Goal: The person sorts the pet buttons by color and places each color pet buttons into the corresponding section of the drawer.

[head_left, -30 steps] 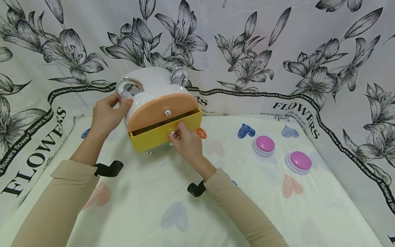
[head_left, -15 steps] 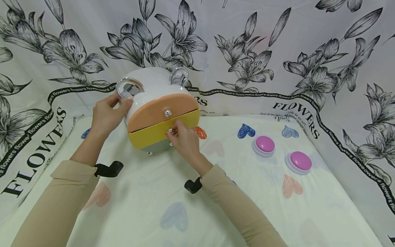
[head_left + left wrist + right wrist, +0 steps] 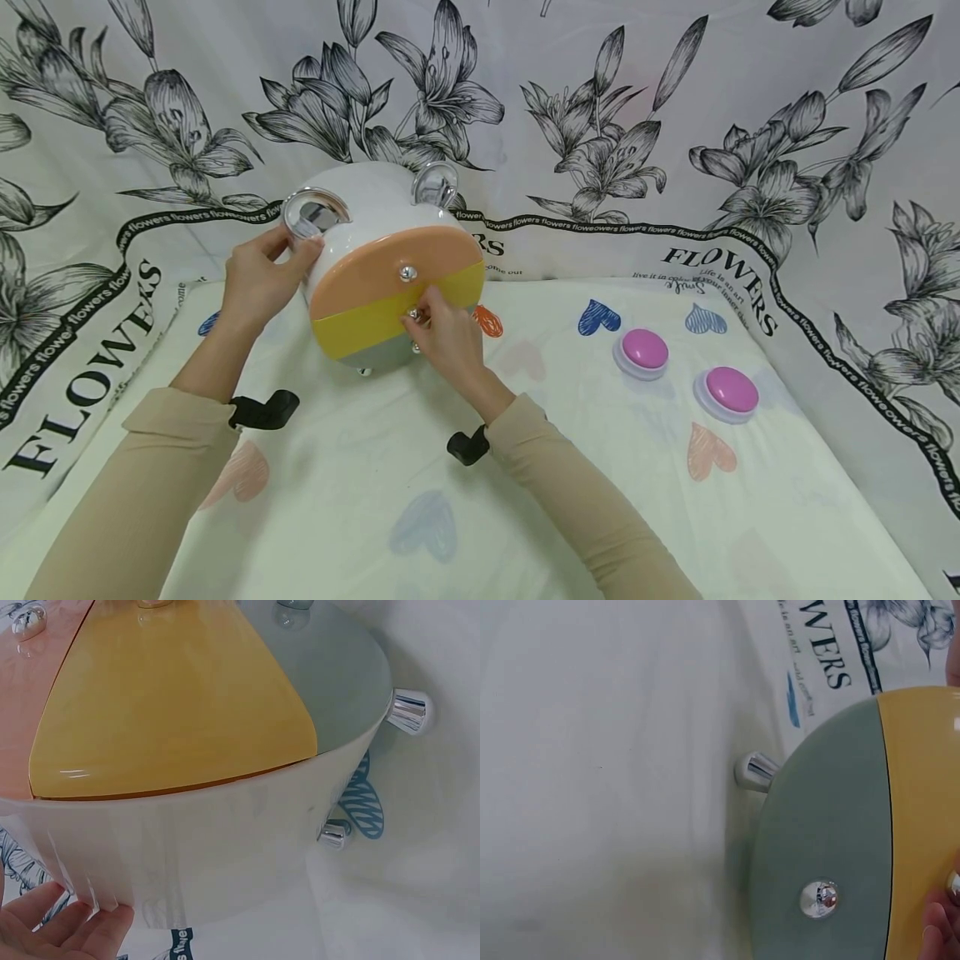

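A small rounded chest of drawers (image 3: 375, 196) stands on the bed-like surface. Its shell is glossy white, with an orange top drawer (image 3: 367, 271), a yellow middle drawer (image 3: 352, 325) and a grey-green bottom drawer (image 3: 378, 354). All three fronts look flush in the head view. My right hand (image 3: 453, 337) pinches the silver knob (image 3: 412, 315) of the yellow drawer. On the chest's left side rests my left hand (image 3: 262, 279), just below a silver ring (image 3: 315, 214). In the left wrist view its fingertips (image 3: 112, 919) lie against the white shell.
Two round pink push lights or buttons (image 3: 645, 349) with whitish bases sit to the right. A heart-printed pale cloth (image 3: 337, 517) covers the surface. Behind the chest hangs a white curtain (image 3: 510, 183) with black flower prints. Short silver feet (image 3: 756, 772) hold the chest up.
The yellow drawer, pulled partly out a second ago, has slid back in until level with the other fronts. My right hand moved forward with its knob. My left hand stayed put.
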Action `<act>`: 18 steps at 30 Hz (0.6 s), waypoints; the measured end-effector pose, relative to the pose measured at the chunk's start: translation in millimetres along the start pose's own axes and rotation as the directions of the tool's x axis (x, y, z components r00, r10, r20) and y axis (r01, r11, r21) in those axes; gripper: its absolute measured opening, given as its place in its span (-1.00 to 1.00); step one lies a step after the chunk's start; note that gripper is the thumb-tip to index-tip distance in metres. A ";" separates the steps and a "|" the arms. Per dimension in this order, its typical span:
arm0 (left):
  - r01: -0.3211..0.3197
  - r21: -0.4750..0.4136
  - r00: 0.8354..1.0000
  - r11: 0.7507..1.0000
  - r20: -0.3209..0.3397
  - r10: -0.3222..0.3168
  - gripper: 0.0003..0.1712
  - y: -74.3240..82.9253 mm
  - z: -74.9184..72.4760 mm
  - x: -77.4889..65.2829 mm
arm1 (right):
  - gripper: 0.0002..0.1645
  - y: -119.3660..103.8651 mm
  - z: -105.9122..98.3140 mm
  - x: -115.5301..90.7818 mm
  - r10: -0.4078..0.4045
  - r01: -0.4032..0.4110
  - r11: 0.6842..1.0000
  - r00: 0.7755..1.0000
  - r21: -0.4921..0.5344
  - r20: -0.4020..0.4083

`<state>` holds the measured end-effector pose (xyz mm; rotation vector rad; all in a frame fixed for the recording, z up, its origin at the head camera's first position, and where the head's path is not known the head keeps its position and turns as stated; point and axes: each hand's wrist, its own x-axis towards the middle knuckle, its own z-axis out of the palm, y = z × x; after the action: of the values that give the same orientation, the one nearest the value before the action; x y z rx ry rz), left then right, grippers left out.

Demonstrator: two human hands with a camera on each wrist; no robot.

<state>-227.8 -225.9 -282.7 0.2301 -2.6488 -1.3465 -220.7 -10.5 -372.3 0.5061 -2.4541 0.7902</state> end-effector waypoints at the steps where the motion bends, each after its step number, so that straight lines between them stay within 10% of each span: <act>1: 0.001 -0.002 1.000 1.000 0.000 -0.001 -0.17 -0.3 0.0 0.2 | -0.72 0.0 0.0 0.1 -0.001 0.001 1.000 1.000 0.000 0.000; 18: -0.017 -0.014 1.000 1.000 -0.006 0.017 -0.20 -0.8 1.2 0.3 | -0.73 1.0 1.8 1.6 0.018 -0.018 1.000 1.000 -0.004 0.024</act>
<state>-228.3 -225.5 -284.1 0.2093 -2.6293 -1.3571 -223.1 -11.1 -373.1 0.4951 -2.4855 0.7905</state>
